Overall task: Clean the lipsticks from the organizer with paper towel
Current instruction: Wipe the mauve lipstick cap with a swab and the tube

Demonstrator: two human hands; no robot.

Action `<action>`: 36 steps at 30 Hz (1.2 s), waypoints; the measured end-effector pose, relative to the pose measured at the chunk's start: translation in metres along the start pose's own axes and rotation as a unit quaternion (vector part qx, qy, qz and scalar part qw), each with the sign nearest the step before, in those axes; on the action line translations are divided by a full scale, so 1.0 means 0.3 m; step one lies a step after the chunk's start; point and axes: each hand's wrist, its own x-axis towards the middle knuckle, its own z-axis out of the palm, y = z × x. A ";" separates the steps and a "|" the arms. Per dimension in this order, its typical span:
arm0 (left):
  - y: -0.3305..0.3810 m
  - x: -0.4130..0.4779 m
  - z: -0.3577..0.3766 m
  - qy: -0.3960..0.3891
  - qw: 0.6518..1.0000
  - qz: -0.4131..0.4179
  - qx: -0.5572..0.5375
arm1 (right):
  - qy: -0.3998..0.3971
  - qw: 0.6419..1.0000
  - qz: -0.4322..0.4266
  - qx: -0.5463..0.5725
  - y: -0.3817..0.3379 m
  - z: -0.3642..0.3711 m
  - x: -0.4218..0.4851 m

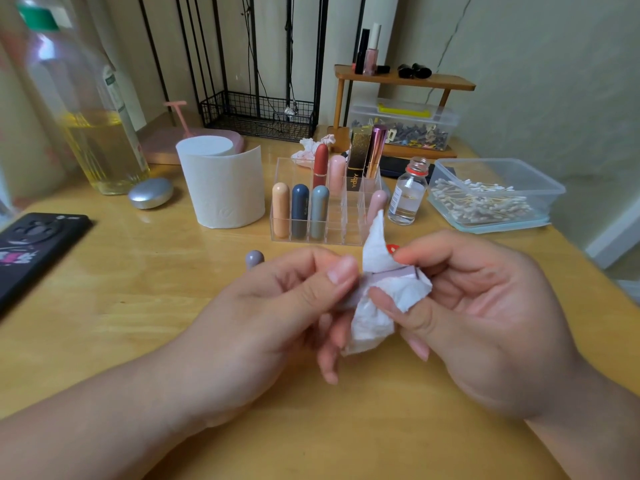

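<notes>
My left hand (277, 306) pinches one end of a mauve lipstick tube (394, 273) held level over the table. My right hand (485, 313) grips a crumpled white paper towel (377, 306) wrapped round the tube's other end. A grey-mauve cap (254, 259) stands on the table just left of my left hand. Behind my hands stands the clear acrylic organizer (343, 233) with several lipsticks upright in its slots: peach (280, 209), dark blue (300, 209), grey-blue (319, 209), red (320, 164), pale pink (337, 173), gold-black (358, 154).
A paper towel roll (221, 183) stands left of the organizer. A small glass bottle (408, 195) and a tub of cotton swabs (491, 199) sit to the right. An oil bottle (86, 109), a silver compact (151, 192) and a phone (31, 244) are at left. Used tissues (308, 148) lie behind.
</notes>
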 end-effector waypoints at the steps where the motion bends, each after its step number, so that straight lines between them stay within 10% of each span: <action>1: -0.003 -0.002 -0.001 0.008 1.000 0.018 -0.004 | 0.028 0.999 0.003 -0.021 -0.002 -0.006 0.003; 14: 0.012 -0.002 -0.006 -0.016 0.996 -0.078 0.045 | 0.066 0.991 -0.014 -0.118 0.005 -0.015 -0.004; 21: -0.008 -0.003 -0.008 0.020 0.997 0.037 0.062 | 0.061 0.997 0.030 -0.048 0.006 -0.021 0.003; 28: 0.021 -0.001 0.008 -0.089 0.991 -0.079 -0.057 | 0.060 0.995 0.065 -0.046 0.001 -0.031 0.003; 36: 0.019 0.002 0.015 -0.030 0.986 -0.075 -0.149 | 0.278 0.939 0.128 0.157 -0.039 -0.088 0.068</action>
